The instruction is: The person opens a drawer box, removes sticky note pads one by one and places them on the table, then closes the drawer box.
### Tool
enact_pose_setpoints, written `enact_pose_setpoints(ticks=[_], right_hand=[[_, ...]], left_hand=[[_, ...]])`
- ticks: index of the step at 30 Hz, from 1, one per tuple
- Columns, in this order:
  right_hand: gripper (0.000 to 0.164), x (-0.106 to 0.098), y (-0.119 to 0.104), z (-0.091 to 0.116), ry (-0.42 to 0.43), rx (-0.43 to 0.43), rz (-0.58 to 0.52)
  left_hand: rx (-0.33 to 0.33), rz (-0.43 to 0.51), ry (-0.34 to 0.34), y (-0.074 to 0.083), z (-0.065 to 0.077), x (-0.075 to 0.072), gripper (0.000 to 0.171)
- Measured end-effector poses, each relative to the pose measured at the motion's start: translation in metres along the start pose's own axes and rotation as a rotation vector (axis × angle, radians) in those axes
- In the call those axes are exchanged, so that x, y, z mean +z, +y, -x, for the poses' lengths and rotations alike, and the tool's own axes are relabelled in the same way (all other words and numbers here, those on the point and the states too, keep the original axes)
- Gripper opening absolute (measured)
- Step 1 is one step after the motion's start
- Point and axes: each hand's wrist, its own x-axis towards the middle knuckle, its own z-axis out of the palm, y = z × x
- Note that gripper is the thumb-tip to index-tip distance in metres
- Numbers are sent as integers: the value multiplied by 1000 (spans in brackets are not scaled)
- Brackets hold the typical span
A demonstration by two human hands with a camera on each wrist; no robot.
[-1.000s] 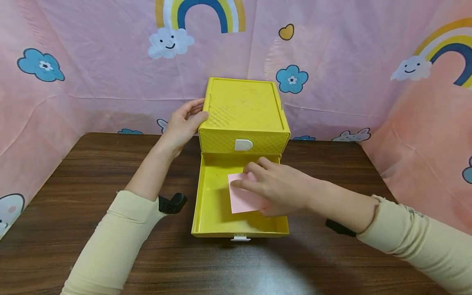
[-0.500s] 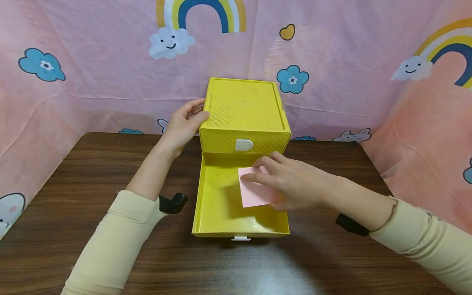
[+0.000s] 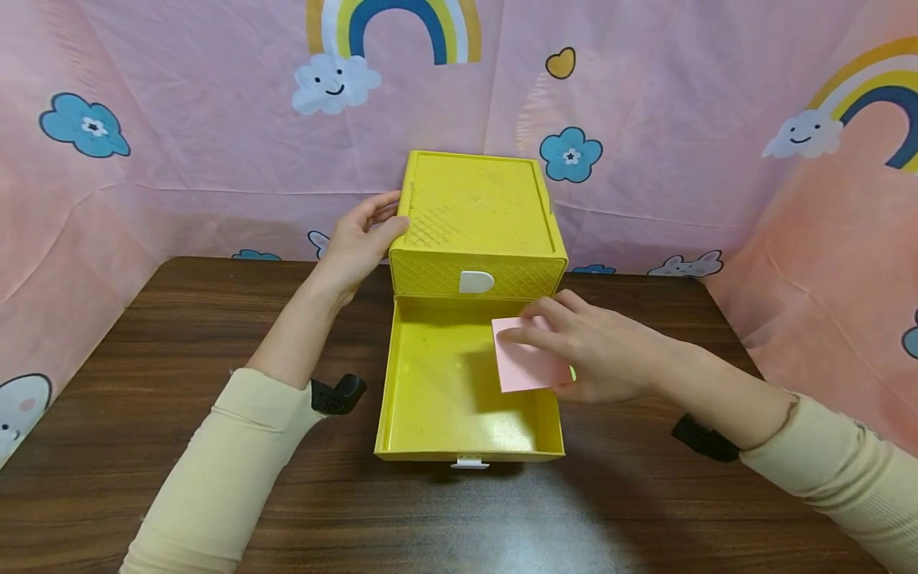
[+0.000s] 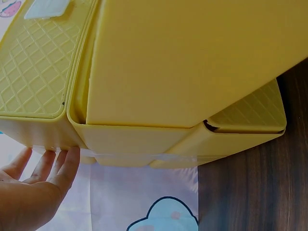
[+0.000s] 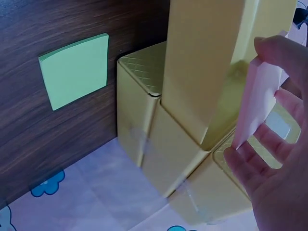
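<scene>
A yellow drawer unit (image 3: 473, 203) stands on the table, its middle drawer (image 3: 430, 375) pulled out. My left hand (image 3: 362, 239) rests against the unit's left side, thumb at the top edge. The left wrist view shows the fingers (image 4: 70, 166) fairly straight against that side wall. With thumb and fingers, my right hand (image 3: 610, 347) pinches a pink sticky note pad (image 3: 527, 359) above the right part of the open drawer. The right wrist view shows the pad's (image 5: 260, 94) thickness edge-on. A green sticky note pad (image 5: 74, 72) lies on the table to the right of the unit.
The dark wooden table (image 3: 287, 486) runs all around the unit. A pink patterned cloth (image 3: 215, 151) hangs behind and at the sides. White tabs mark the top drawer's front (image 3: 476, 281) and the pulled-out drawer's front edge (image 3: 469, 464).
My right hand has moved to the right and slightly away from me, carrying the pink sticky note pad from mid-drawer toward the drawer's right wall. The left hand has stayed on the unit.
</scene>
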Motion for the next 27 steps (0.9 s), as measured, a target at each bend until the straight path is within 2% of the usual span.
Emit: enact_pose_setpoints(ticks=[7, 14, 27], right_hand=[[70, 5, 6, 9, 38, 43, -32], [72, 8, 13, 21, 15, 118, -57], [73, 16, 24, 32, 28, 156, -65]], left_hand=[[-1, -17, -3, 0, 0, 1, 52], [3, -20, -7, -1, 1, 0, 53], [2, -9, 2, -2, 0, 0, 52]])
